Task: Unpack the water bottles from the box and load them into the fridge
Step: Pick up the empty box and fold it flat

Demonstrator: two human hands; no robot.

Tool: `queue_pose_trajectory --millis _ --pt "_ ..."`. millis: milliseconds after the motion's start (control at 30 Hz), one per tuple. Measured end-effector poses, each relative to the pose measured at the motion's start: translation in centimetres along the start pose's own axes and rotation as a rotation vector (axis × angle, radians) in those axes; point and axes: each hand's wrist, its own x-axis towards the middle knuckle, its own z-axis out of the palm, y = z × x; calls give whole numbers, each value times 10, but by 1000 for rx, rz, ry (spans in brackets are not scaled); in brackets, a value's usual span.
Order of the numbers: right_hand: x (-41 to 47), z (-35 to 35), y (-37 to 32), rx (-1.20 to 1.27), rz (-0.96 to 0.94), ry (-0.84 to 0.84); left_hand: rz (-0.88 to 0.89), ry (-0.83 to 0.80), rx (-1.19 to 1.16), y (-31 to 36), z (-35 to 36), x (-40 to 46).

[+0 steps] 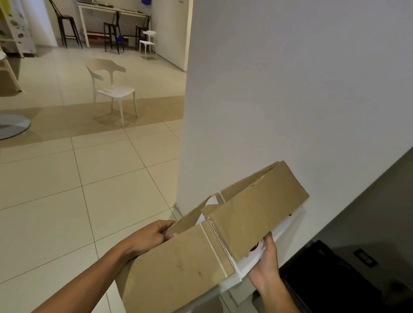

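I see both hands on the box point(221, 229), held up off the floor in front of a white wall point(296, 89).

Left hand point(148, 238): fingers curled over the near-left top edge of the box, thumb on the outside, gripping the cardboard.

Right hand point(265, 259): under the right side, palm up against the white outer face, fingers wrapped up round the lower edge. It grips too.

Box: brown cardboard inside, white outside. Flaps open, one broad flap point(257, 216) lying over the far-right part, another point(173, 270) hanging down toward me on the near side. The box tilts, far end higher. A small gap at the far-left corner shows only white inner wall; I cannot tell what is inside. No bottles in sight.

Right of the box, low and near: a dark glossy surface point(332, 284) under a grey slanted panel. I cannot say what it is.

Left half of the view: tiled floor point(59, 186), pale with a darker band across it. A white chair point(112, 87) stands alone on that band, well apart from me. Far back, a white table point(107, 10) against the wall with black stools point(65, 22) beside and under it, and a small white stool point(147, 43) to its right. Far left edge, a round table base point(7, 126).
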Motion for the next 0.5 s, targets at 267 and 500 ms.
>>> queue_pose_trajectory --millis 267,500 --pt "-22 -21 15 92 58 62 26 -136 -46 1 17 3" --pt "-38 -38 1 17 -52 274 18 -218 -191 44 53 3"
